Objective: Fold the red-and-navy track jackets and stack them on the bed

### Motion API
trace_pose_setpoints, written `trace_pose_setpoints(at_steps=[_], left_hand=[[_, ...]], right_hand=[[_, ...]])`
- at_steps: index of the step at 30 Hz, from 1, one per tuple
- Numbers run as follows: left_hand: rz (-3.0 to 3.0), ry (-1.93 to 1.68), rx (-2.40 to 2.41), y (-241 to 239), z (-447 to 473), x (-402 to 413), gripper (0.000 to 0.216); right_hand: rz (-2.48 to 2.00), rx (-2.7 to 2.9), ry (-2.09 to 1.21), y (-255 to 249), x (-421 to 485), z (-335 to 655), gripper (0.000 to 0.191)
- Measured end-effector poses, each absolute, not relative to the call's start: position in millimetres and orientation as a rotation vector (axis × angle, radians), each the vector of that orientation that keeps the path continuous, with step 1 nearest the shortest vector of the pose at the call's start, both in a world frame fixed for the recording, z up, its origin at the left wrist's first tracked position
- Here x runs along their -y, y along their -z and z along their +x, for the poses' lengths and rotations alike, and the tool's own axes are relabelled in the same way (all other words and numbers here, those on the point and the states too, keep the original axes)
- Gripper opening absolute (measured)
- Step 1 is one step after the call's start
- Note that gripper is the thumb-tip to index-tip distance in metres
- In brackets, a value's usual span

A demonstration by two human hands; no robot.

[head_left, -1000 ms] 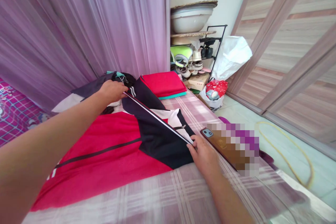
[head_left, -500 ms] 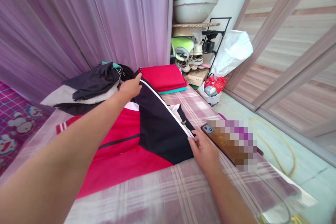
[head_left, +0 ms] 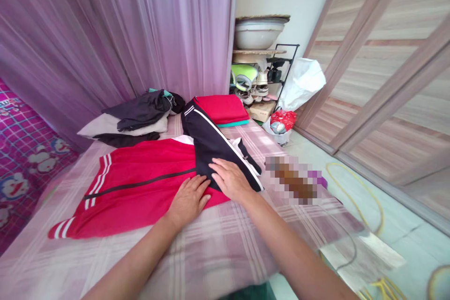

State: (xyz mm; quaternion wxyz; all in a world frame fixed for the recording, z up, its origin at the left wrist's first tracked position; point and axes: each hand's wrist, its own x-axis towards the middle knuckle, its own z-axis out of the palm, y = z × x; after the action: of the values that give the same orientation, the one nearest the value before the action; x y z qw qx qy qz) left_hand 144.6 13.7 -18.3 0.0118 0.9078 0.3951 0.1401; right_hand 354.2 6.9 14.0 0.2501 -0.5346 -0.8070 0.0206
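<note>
On the plaid bedspread (head_left: 70,267), the red-and-navy jacket (head_left: 137,201) lies under and beyond both hands (head_left: 188,200) (head_left: 230,179), spread flat.

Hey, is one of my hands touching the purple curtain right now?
No, the left hand and right hand both rest on the red-and-black jacket, apart from the purple curtain.

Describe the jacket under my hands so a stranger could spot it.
By the purple curtain, a folded red cloth sits on the plaid sheet. Your left hand and right hand rest on the jacket. Unlike that cloth, it is spread out, with a dark, white-striped sleeve.
</note>
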Motion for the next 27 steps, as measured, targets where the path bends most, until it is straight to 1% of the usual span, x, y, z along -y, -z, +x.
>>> trace_pose_setpoints(at_steps=[4, 7, 11, 16, 22, 27], left_hand=[[2.830, -0.384, -1.306, 30, 148, -18, 0.055], [2.788, -0.327, -1.319, 27, 150, -16, 0.056], [2.715, -0.307, -1.294, 19, 151, -14, 0.057], [2.709, -0.365, -1.283, 19, 152, -12, 0.058], [2.756, -0.497, -1.313, 13, 149, 4, 0.055], [2.770, -0.496, -1.470, 7, 93, 17, 0.051]], right_hand=[[-1.715, 2.360, -0.188, -2, -27, 353, 0.052], [-1.906, 2.318, -0.154, 3, -31, 371, 0.055], [-2.089, 2.198, -0.152, -6, -38, 370, 0.058], [-1.923, 2.220, -0.004, -5, -42, 346, 0.055], [-2.045, 2.235, 0.053, 20, -40, 356, 0.055], [-2.052, 2.247, 0.082, 22, -41, 357, 0.055]])
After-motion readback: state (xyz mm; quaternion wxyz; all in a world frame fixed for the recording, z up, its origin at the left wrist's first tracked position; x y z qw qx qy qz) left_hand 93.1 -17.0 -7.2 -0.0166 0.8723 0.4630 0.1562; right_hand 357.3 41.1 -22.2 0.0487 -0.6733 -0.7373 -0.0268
